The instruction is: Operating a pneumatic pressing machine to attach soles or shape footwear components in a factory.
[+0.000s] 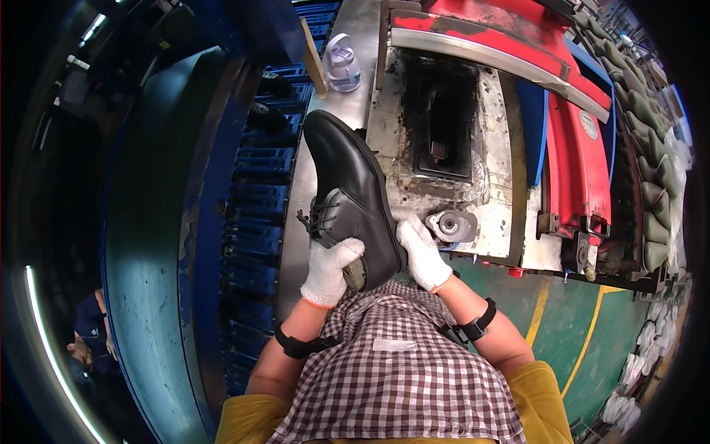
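A black lace-up leather shoe is held up in front of me, its toe pointing away and its heel toward my apron. My left hand, in a white knit glove, grips the shoe at its opening, with the thumb over the collar. Below that thumb a greenish-brown piece shows in the opening. My right hand, also gloved, is closed against the sole edge near the heel; its fingertips are partly hidden by the shoe. Dark laces hang at the shoe's left side.
A red machine with a worn metal bed stands ahead and right, a round metal fitting at its near edge. Blue conveyor slats run along my left. A clear bottle stands ahead. Olive shoe lasts line the far right.
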Available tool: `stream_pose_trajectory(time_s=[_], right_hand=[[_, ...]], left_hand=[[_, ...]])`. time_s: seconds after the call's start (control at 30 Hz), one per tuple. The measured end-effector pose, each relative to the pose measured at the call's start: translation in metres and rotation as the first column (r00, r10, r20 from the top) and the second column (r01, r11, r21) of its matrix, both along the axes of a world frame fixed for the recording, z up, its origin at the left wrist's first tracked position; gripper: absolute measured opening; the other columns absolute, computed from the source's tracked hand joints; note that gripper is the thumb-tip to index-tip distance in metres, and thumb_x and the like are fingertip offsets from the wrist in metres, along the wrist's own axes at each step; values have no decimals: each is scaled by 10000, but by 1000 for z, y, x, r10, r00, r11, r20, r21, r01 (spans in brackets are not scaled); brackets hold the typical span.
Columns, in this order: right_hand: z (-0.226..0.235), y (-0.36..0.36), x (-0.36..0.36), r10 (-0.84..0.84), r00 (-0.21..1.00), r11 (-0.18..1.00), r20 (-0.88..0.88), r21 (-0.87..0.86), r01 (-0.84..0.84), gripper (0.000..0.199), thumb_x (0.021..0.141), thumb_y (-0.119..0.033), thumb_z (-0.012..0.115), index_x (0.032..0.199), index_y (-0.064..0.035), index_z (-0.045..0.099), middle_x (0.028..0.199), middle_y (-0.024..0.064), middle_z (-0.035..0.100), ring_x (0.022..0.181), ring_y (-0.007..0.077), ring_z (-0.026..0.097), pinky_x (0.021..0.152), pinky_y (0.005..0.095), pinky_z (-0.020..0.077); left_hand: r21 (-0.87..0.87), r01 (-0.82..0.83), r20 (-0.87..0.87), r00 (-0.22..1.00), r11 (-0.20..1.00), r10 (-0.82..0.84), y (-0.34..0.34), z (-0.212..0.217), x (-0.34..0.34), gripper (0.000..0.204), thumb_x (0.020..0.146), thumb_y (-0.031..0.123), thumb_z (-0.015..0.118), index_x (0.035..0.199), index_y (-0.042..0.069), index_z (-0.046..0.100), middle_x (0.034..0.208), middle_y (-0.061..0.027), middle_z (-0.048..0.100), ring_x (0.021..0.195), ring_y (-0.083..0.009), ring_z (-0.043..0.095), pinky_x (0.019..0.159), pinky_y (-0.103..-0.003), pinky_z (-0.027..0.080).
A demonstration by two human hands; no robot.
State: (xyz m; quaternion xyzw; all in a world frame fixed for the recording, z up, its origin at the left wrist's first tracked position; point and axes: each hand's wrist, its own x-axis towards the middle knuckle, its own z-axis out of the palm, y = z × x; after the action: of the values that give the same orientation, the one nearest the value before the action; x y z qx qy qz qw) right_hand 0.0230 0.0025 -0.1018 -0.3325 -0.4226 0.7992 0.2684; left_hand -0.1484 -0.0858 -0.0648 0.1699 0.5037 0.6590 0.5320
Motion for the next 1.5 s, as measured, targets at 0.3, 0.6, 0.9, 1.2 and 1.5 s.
stream_pose_trajectory(time_s=[0.3, 0.6, 0.9, 1.2, 1.5], right_hand=[[-1, 37, 39, -478, 805, 532, 352, 845, -54, 373, 1058, -161, 594, 1389, 6, 633, 1394, 179, 647, 1332, 314, 599, 1177, 425, 434], [-53, 41, 74, -722, 577, 272, 381, 924, -269, 279, 957, -99, 660, 1229, -54, 705, 1188, 169, 712, 1182, 408, 642, 1078, 517, 495], [-47, 43, 71, -719, 506, 328, 476, 875, -356, 288, 1026, -212, 598, 1235, -47, 707, 1195, 179, 706, 1183, 421, 631, 1073, 526, 491], [-49, 43, 72, -711, 506, 336, 488, 868, -365, 301, 1041, -229, 580, 1241, -47, 712, 1203, 185, 700, 1181, 418, 630, 1075, 519, 488], [-59, 42, 77, -720, 509, 311, 472, 875, -371, 284, 1047, -127, 572, 1258, -12, 725, 1230, 185, 709, 1195, 381, 649, 1087, 476, 489]], left_hand=[[-331, -258, 196, 922, 908, 333, 0, -33, -53, 119, 904, 181, 717, 990, 98, 720, 880, -12, 678, 775, -148, 681, 761, -309, 589], [-403, -474, -114, 875, 783, 471, 68, -195, -234, 136, 842, 222, 810, 835, 130, 711, 796, 26, 619, 675, -122, 589, 657, -312, 500], [-322, -722, -384, 691, 613, 612, 144, -244, -355, 757, 855, 327, 871, 1488, 114, 515, 1327, -125, 662, 1068, -329, 704, 942, -505, 612], [-550, -566, -398, 824, 614, 403, 114, -269, -301, 983, 968, 192, 761, 1745, 207, 161, 1233, -91, 620, 913, -226, 612, 807, -418, 572], [-228, -956, -954, 180, 187, -240, -139, -222, -217, 737, 949, 314, 782, 1550, -11, 507, 1548, -291, 535, 1409, -437, 552, 1178, -499, 446]])
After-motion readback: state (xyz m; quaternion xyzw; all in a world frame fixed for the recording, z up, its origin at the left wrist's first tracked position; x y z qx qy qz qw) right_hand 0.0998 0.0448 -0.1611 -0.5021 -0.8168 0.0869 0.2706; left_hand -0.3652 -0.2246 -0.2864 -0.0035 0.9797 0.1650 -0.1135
